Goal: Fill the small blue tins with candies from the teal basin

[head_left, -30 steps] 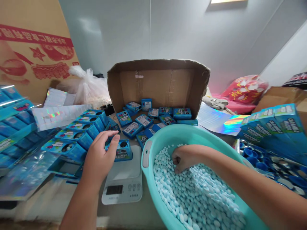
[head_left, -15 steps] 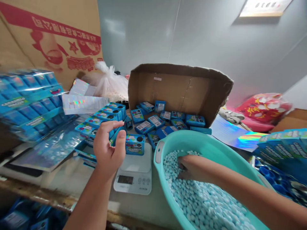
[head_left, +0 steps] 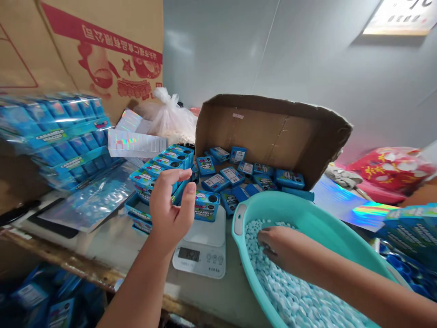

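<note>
My left hand point(head_left: 173, 209) hovers in front of a blue printed candy box point(head_left: 206, 207) on the white kitchen scale point(head_left: 201, 262). Its thumb and forefinger are apart with nothing between them. The scale's display shows dark digits. My right hand point(head_left: 276, 243) is down in a turquoise tub point(head_left: 309, 207), its fingers curled among pale blue candies point(head_left: 290, 296); its fingertips are partly hidden. Left of the scale, rows of blue boxes point(head_left: 160, 166) stand in an open display tray point(head_left: 136, 205), partly covered by my left hand.
Behind the tub, a tipped cardboard carton point(head_left: 269, 132) holds loose blue boxes. Wrapped display packs point(head_left: 64, 136) stand at the left beside a clear plastic sleeve point(head_left: 92, 196). A tied plastic bag point(head_left: 170, 118) sits at the back. More blue packaging point(head_left: 414, 234) is at the right.
The whole view has shifted, with everything appearing further right. My right hand has risen slightly out of the candies, and its fingers look more curled. My left hand keeps its open shape near the box.
</note>
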### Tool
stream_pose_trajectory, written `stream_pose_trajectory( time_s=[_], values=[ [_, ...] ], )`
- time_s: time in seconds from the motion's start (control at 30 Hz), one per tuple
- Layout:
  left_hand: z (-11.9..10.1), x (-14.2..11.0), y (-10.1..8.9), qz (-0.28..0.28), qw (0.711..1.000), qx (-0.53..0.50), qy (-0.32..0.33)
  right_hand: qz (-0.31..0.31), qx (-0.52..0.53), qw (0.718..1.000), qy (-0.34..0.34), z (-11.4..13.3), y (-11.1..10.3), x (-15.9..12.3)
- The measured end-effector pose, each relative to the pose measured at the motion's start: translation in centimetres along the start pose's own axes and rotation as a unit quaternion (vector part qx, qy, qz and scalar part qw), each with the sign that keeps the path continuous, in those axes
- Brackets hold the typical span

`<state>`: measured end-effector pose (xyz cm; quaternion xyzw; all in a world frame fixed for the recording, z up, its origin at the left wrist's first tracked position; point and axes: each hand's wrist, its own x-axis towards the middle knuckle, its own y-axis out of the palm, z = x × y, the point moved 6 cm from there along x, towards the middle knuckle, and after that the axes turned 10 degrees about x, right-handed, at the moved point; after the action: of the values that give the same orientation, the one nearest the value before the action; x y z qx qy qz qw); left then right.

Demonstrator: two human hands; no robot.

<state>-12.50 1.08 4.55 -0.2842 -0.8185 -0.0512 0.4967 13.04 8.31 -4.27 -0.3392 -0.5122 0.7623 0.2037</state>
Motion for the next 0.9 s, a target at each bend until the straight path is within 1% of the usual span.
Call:
stream_pose_trajectory(
  time_s=[0.1,0.2,0.27,0.33,0.37,0.43,0.53,0.6,0.7,0.73,0.77,0.83,0.9],
  values=[
    [-0.1,0.0,-0.1,0.004,1.000,-0.003,0.001,-0.049,-0.002,0.998,-0.028,1.6,-4.1,0.7],
    [-0.3,0.2,-0.2,0.010,1.000,0.000,0.011,-0.107,0.002,0.992,-0.072,4.2,-8.3,2.1],
    [-0.6,0.3,-0.3,0.017,0.999,0.018,0.028,-0.137,0.003,0.984,-0.112,6.3,-10.3,3.5],
    [-0.6,0.4,-0.2,0.026,0.998,0.038,0.042,-0.162,-0.003,0.975,-0.150,8.2,-11.4,4.9],
    [-0.6,0.4,-0.1,0.031,0.997,0.046,0.044,-0.168,-0.015,0.969,-0.178,9.1,-11.6,5.6],
    [-0.3,0.4,0.2,0.044,0.997,0.055,0.041,-0.166,-0.039,0.962,-0.211,10.3,-11.5,6.7],
    [0.2,0.4,1.0,0.072,0.996,0.047,0.024,-0.156,-0.057,0.960,-0.225,10.9,-10.8,7.4],
    [0.4,0.3,1.4,0.084,0.996,0.039,0.016,-0.171,-0.083,0.954,-0.233,10.9,-10.5,7.0],
    [0.6,0.3,1.7,0.094,0.994,0.046,0.012,-0.198,-0.165,0.938,-0.230,10.6,-10.0,5.2],
    [0.7,0.4,1.9,0.103,0.993,0.054,0.008,-0.191,-0.179,0.941,-0.214,10.3,-9.8,4.5],
    [0.8,0.4,2.1,0.117,0.991,0.063,0.006,-0.172,-0.179,0.950,-0.189,9.8,-9.4,3.8],
    [1.0,0.2,2.8,0.164,0.982,0.091,0.017,-0.117,-0.147,0.976,-0.111,8.1,-8.4,2.5],
    [1.2,-0.1,3.6,0.215,0.966,0.138,0.043,-0.070,-0.116,0.990,-0.029,6.1,-7.1,1.3]
  ],
)
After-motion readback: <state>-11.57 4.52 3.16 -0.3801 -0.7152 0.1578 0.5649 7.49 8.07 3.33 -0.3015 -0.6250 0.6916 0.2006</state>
